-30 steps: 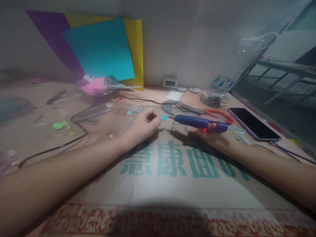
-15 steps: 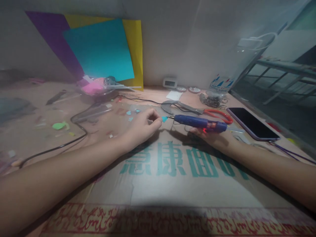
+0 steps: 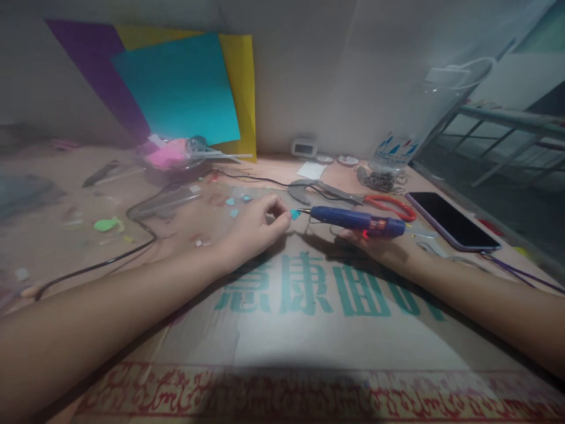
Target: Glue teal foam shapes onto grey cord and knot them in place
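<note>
Between thumb and fingertips, my left hand (image 3: pixel 258 227) pinches a small turquoise paper piece (image 3: pixel 295 215). A blue hot glue gun (image 3: pixel 344 218) lies in the grip of my right hand (image 3: pixel 379 244), its body covering most of the fingers. The gun's metal nozzle points left, and its tip meets or nearly meets the paper piece. A red light glows on the gun's underside, and a clear glue stick (image 3: pixel 421 233) sticks out behind it. Several pale blue paper bits (image 3: pixel 233 212) lie just behind my left hand.
Red-handled pliers (image 3: pixel 388 206) and a phone (image 3: pixel 452 221) lie at the right. A black cable (image 3: pixel 132 221) curves across the left. Along the wall stand coloured sheets (image 3: pixel 180 88), a bowl with pink material (image 3: pixel 168 156), a small digital display (image 3: pixel 304 147) and a clear cup (image 3: pixel 395 150).
The turquoise piece has turned slightly and shifted a little to the right at the nozzle tip. Both hands otherwise stay nearly where they were.
</note>
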Demonstrator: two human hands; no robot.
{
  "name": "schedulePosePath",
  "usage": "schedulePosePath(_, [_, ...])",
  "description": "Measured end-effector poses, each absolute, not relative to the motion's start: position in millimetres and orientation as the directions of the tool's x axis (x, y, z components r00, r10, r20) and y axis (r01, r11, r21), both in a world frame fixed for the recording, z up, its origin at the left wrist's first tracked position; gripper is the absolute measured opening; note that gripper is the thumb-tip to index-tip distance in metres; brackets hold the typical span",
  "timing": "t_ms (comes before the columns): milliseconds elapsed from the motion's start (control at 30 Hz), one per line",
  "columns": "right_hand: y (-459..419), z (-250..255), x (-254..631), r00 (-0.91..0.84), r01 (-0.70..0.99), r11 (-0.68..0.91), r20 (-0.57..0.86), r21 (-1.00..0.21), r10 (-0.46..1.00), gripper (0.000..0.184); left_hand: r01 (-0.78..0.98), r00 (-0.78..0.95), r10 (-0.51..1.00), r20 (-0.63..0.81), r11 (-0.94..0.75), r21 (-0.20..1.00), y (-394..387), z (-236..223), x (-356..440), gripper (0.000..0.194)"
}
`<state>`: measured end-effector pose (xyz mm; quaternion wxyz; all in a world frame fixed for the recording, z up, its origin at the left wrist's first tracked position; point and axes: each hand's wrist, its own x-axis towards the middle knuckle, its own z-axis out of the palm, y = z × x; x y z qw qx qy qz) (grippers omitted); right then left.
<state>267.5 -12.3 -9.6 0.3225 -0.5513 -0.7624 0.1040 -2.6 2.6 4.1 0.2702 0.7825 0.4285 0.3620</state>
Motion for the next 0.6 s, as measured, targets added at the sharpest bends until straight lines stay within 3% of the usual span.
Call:
schedulePosePath(267, [-28,-1,250,-0.162,0.775,0.365,0.396,-0.516,0.904,0.041,0.49,0.375,0.862,0.342,-0.497,0.716,2,6,-1,0.012])
schedulePosePath(600, [-21,-4,254,-0.196,0.839,0.376,0.427,-0.394,0.883,0.044,0.504,0.372,0.863,0.342,-0.497,0.706,1,6,-1,0.013])
